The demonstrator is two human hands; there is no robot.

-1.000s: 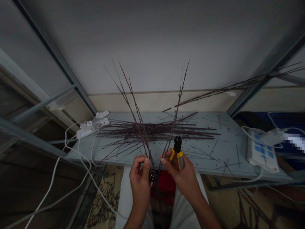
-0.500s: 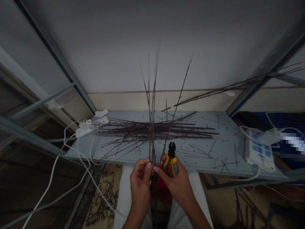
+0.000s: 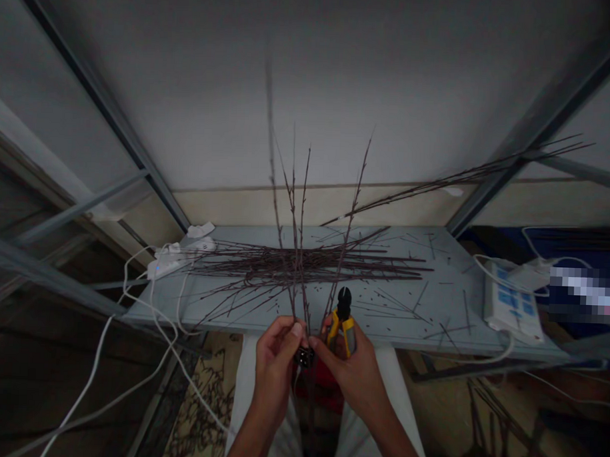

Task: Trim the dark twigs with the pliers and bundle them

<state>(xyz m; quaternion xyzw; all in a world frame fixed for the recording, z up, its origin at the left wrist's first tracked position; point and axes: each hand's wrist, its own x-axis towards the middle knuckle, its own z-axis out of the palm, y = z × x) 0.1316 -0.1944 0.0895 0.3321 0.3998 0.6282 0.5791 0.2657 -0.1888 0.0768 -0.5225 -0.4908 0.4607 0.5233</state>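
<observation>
My left hand (image 3: pixel 274 364) pinches the base of a bunch of thin dark twigs (image 3: pixel 297 235) that stand upright in front of me. My right hand (image 3: pixel 350 370) is closed around yellow-handled cutters (image 3: pixel 344 316) with black jaws pointing up, and its thumb and forefinger also touch the twig stems beside my left fingers. A small dark object (image 3: pixel 304 356) shows between the two hands. Behind the hands, a pile of long cut twigs (image 3: pixel 314 262) lies across the grey shelf (image 3: pixel 432 306).
A white power strip (image 3: pixel 166 264) with trailing cables sits at the shelf's left end, and another white strip (image 3: pixel 513 302) at the right. Long twigs (image 3: pixel 461 177) lean on the metal frame post at upper right. Short twig offcuts litter the shelf.
The upright twigs have swung from leaning left and splayed to standing nearly vertical. My two hands have come closer together at the stems, and the cutters have dropped slightly.
</observation>
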